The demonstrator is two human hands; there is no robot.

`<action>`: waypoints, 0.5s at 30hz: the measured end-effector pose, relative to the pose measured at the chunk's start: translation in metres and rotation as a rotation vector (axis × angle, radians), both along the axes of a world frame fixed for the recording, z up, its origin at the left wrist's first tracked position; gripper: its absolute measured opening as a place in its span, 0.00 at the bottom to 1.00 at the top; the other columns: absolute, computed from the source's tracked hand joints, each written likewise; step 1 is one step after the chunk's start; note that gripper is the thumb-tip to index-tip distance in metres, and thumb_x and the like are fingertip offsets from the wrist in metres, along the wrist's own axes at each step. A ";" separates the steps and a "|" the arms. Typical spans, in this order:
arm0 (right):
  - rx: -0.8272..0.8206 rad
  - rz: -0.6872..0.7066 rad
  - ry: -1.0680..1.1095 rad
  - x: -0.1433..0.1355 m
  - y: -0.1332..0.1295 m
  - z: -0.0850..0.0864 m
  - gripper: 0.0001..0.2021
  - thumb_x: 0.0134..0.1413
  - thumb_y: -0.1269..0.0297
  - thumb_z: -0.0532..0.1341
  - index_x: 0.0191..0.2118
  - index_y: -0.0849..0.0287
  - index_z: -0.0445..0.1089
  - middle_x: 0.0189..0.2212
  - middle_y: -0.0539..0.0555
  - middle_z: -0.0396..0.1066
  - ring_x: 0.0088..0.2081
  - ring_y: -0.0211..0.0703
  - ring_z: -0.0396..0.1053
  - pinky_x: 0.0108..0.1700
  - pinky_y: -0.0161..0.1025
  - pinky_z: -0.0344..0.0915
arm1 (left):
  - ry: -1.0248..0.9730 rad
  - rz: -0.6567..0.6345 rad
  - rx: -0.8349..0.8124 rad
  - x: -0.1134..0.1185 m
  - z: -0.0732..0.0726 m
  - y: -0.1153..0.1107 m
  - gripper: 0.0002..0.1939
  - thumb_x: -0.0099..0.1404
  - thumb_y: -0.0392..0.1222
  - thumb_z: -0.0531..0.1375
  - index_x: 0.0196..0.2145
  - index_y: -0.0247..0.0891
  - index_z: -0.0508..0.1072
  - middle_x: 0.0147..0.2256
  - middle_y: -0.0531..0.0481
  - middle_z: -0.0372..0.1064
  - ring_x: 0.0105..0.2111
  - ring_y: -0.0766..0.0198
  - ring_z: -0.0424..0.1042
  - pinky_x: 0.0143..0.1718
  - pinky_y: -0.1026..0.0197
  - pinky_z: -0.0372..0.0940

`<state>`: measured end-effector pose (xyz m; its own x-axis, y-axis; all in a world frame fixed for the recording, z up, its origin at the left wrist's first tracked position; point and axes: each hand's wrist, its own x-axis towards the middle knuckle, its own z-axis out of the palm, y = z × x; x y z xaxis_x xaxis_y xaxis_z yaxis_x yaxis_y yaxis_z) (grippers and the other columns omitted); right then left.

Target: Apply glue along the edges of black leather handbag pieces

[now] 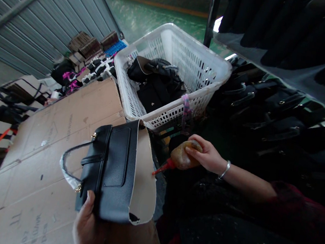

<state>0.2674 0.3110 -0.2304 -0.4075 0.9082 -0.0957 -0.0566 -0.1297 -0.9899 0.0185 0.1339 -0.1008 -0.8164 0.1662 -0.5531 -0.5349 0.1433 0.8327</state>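
Left hand (85,223): closed on the bag (115,171), which lies over cardboard (38,155), open edge outward; best kept steady. Right hand (205,154): pinching the glue bottle (185,156), nozzle at the edge; light, even squeezing advisable.

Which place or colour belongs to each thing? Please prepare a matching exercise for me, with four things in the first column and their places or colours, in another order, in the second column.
Things:
1. bottle
2. basket
3. bag
4. bracelet

Places or colours:
A. held in the left hand
B. around the right wrist
C. held in the right hand
D. white, with black pieces inside

Right pairs: 1-C, 2-D, 3-A, 4-B
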 end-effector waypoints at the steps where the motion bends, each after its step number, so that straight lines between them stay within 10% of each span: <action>1: 0.007 -0.043 -0.001 -0.001 0.004 0.000 0.15 0.44 0.52 0.67 0.31 0.56 0.65 0.24 0.47 0.64 0.27 0.38 0.61 0.30 0.35 0.61 | 0.012 0.034 -0.010 0.001 0.001 0.001 0.19 0.68 0.34 0.54 0.56 0.37 0.72 0.26 0.53 0.77 0.22 0.67 0.75 0.27 0.73 0.71; 15: 0.047 -0.186 0.026 -0.025 0.044 -0.014 0.16 0.42 0.51 0.66 0.30 0.56 0.63 0.23 0.45 0.62 0.27 0.38 0.59 0.31 0.36 0.59 | -0.008 0.055 -0.026 -0.002 0.000 -0.002 0.20 0.68 0.36 0.57 0.58 0.38 0.70 0.27 0.57 0.77 0.22 0.69 0.75 0.34 0.73 0.71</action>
